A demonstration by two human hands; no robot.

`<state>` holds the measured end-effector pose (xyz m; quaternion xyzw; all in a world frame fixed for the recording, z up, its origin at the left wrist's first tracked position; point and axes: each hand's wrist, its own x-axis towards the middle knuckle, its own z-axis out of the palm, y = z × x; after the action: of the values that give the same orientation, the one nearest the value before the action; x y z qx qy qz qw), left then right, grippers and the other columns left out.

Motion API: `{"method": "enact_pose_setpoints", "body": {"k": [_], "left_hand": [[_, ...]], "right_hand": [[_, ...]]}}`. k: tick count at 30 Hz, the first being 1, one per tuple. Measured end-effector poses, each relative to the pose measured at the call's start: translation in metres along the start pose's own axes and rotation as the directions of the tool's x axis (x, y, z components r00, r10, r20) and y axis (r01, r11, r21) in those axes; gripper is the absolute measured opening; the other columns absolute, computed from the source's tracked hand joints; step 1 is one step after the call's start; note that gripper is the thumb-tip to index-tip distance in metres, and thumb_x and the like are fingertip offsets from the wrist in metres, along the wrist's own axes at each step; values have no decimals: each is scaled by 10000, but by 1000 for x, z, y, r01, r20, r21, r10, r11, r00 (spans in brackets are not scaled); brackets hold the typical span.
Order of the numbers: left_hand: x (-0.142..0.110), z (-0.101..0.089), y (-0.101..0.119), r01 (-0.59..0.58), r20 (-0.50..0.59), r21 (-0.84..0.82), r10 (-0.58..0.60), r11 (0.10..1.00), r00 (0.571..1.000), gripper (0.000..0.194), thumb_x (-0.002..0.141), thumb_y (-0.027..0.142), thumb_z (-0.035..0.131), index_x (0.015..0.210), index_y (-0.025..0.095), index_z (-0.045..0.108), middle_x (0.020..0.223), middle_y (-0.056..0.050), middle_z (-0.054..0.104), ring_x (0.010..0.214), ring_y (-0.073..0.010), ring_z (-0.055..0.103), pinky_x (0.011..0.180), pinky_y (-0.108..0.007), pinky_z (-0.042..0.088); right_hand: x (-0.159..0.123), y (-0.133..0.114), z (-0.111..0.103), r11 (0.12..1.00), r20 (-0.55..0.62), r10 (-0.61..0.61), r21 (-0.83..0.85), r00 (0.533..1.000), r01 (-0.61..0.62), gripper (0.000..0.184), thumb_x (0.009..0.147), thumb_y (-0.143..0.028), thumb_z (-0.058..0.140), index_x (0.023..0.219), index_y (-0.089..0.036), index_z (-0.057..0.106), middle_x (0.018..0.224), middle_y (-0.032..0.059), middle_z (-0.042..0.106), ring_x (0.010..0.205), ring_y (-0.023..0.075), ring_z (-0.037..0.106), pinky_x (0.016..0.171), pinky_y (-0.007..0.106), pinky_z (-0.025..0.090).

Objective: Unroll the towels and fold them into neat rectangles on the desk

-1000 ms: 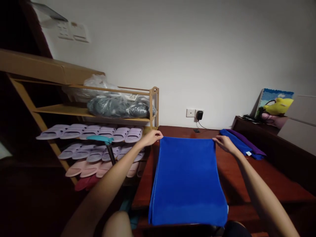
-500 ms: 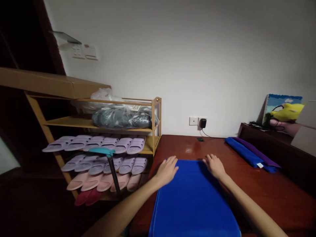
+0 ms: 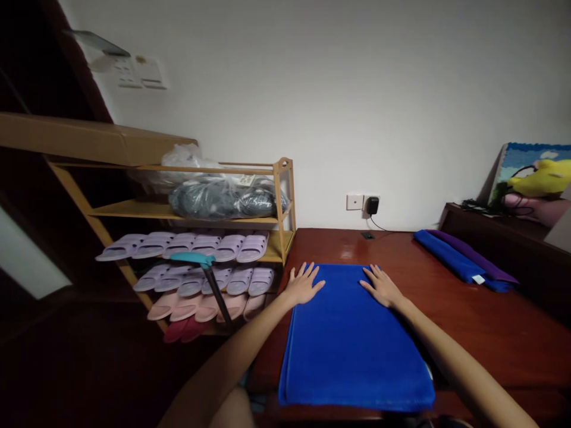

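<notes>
A folded blue towel [image 3: 352, 351] lies flat on the reddish-brown wooden table [image 3: 450, 321], its near edge at the table's front. My left hand [image 3: 304, 285] rests on the towel's far left corner, fingers spread. On the far right corner lies my right hand [image 3: 381, 287], also with fingers apart and palm down. Neither hand grips the cloth. Farther right on the table, a folded blue cloth [image 3: 450, 257] lies beside a purple cloth [image 3: 479, 260]; a small white tag shows on the blue one.
A wooden shoe rack [image 3: 282, 208] with several slippers [image 3: 229, 247] stands left of the table. In front of it rises a turquoise-topped handle [image 3: 193, 258]. A black plug [image 3: 372, 205] sits in the wall socket. A yellow plush toy [image 3: 544, 178] lies at right.
Both hands have come down flatter onto the towel's far corners, with the fingers more spread. The view has tilted down, so the towel's near edge now shows.
</notes>
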<state>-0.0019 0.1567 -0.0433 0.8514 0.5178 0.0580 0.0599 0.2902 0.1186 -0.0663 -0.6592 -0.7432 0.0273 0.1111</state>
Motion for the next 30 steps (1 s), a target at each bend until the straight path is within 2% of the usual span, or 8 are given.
{"method": "enact_pose_setpoints", "body": {"k": [5, 7, 10, 13, 16, 21, 24, 30], "left_hand": [[-35, -12, 32, -97, -172, 85, 110, 992, 979, 600, 964, 481, 246, 1460, 146, 287, 1529, -127, 203, 1417, -280, 124, 1124, -518, 93], [-69, -10, 42, -202, -103, 27, 203, 979, 974, 638, 958, 533, 223, 1484, 172, 218, 1534, -99, 196, 1415, -254, 147, 1126, -462, 175], [-118, -3, 44, -304, -40, -31, 303, 952, 952, 685, 923, 605, 280, 1498, 268, 126, 1550, -35, 129, 1419, -253, 118, 1129, -445, 194], [-137, 1, 38, -323, 5, -65, 324, 944, 946, 672, 925, 599, 295, 1496, 291, 116, 1548, -36, 134, 1417, -246, 138, 1130, -457, 187], [-121, 2, 29, -309, -1, -62, 310, 949, 951, 649, 937, 579, 290, 1492, 269, 156, 1541, -61, 176, 1415, -250, 146, 1129, -475, 163], [-70, -2, 12, -282, 14, -12, 282, 959, 959, 640, 943, 568, 277, 1480, 225, 218, 1536, -75, 199, 1418, -235, 133, 1132, -451, 121], [-54, -8, 9, -184, 37, 28, 183, 983, 982, 668, 923, 585, 318, 1466, 198, 269, 1531, -105, 206, 1413, -266, 150, 1119, -486, 130], [-63, 0, 19, -161, -72, 15, 161, 987, 984, 634, 956, 549, 229, 1482, 197, 211, 1543, -100, 168, 1419, -245, 128, 1114, -455, 160]], "right_hand": [[-28, -32, -12, 1000, -106, 13, -19, 994, -15, 809, 877, -668, 233, 1442, -96, 325, 1531, 161, 128, 1419, 283, 20, 1140, 465, 86], [-63, -46, -8, 1000, -67, 5, 19, 998, -3, 794, 866, -686, 226, 1436, -147, 354, 1515, 145, 210, 1409, 298, 118, 1124, 484, 168], [-120, -58, 4, 993, -6, -94, 64, 996, 95, 740, 862, -679, 275, 1481, -278, 212, 1534, 70, 152, 1410, 272, 117, 1125, 483, 194], [-150, -60, 12, 987, 16, -147, 66, 989, 145, 723, 864, -662, 305, 1482, -330, 131, 1545, 28, 61, 1416, 263, 47, 1132, 487, 181], [-139, -57, 11, 986, 22, -158, 53, 987, 157, 725, 869, -658, 298, 1484, -307, 139, 1546, 41, 48, 1416, 259, 16, 1136, 489, 154], [-76, -56, 2, 985, 67, -168, 58, 984, 164, 784, 858, -693, 261, 1475, -210, 241, 1535, 121, 115, 1415, 269, 30, 1134, 477, 140], [-51, -62, -3, 985, 61, -169, 41, 984, 167, 833, 849, -712, 237, 1475, -163, 242, 1533, 146, 102, 1415, 269, 30, 1141, 464, 103], [-62, -67, 0, 991, 34, -120, 67, 992, 117, 779, 854, -710, 215, 1484, -252, 207, 1544, 78, 118, 1419, 253, 43, 1139, 468, 120]]}}
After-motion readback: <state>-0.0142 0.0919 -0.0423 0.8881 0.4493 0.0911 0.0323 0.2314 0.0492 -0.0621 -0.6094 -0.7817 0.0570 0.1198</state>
